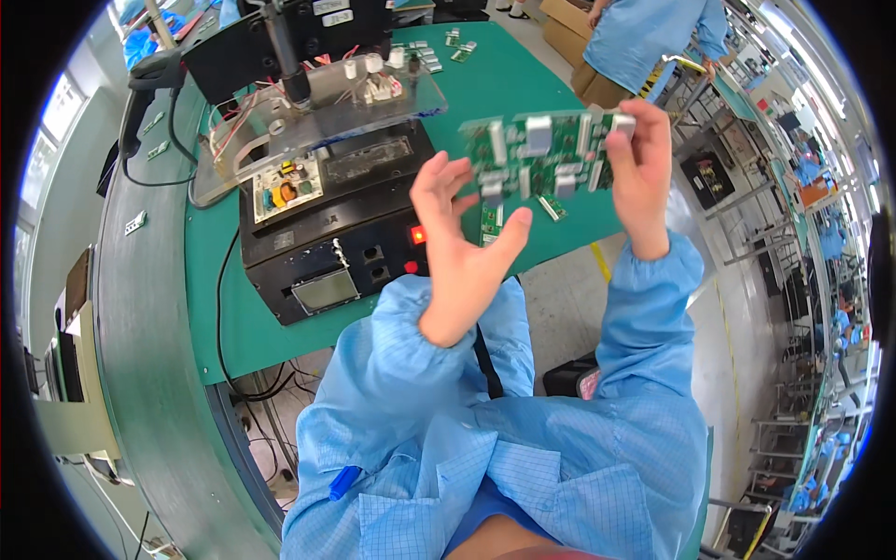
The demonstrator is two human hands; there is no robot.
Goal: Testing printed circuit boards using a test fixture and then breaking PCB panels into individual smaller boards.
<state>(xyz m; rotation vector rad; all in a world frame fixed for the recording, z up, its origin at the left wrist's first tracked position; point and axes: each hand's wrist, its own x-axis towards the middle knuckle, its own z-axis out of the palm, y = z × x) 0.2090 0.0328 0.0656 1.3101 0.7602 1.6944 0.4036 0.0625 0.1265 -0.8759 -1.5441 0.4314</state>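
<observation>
A green circuit board panel [541,154] with several white and grey parts is held up over the table's right side. My right hand [644,173] grips its right end between thumb and fingers. By the panel's left end is my left hand [469,257], its fingers spread and the thumb apart; whether a fingertip touches the panel I cannot tell. Below the panel, small green boards lie on the table, one by my left thumb [491,221] and another small board [552,207] farther right. Left of my hands, a board with orange and yellow parts [287,189] rests on a black test box [308,252].
A clear plate with wires [317,107] sits above the box on a metal post [287,56]. The green table [523,75] bears several small boards [429,58] at the back. A conveyor belt [140,308] runs along the left. Another person in blue [644,42] stands back right.
</observation>
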